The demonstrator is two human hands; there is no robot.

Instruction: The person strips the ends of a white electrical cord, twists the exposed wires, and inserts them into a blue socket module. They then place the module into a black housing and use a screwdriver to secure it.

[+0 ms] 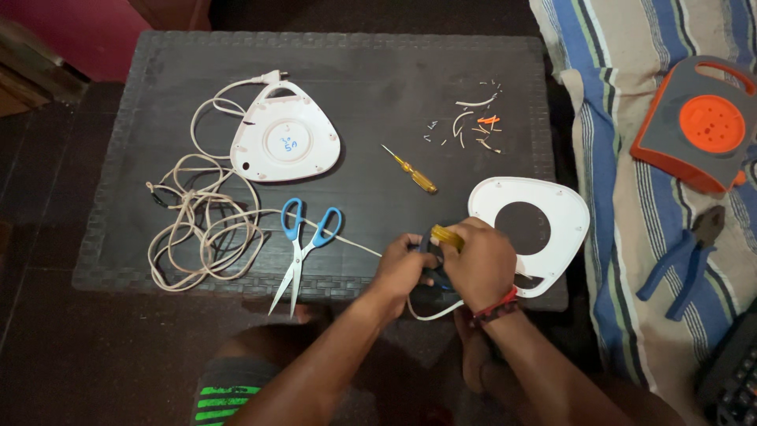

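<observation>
the small dark part (432,272) is sitting at the near edge of the dark table (378,102), almost hidden between the two hands; its exact shape cannot be told. it is probably light and rigid, best pinched by its sides, and small enough to slip if pushed hard. the left hand (400,264) is closing around its left side, steadying it, fingers curled tight on it. the right hand (479,264) is wrapping narrow around a yellow-handled tool (446,236), whose handle end is sticking out up and left; the working end is hidden, so its long axis is seeming to run down toward the part. a thin white cord (347,239), soft and limp, is running left from the part to a loose tangle, and looping under the wrists.

just right of the hands a white cover with a round hole (556,207) is lying flat. further off are blue-handled scissors (303,248), a small yellow screwdriver (412,170), a white triangular casing (285,142), wire scraps (473,122), and on the striped cloth (631,197), an orange cord reel (698,125) and blue pliers (688,256).
</observation>
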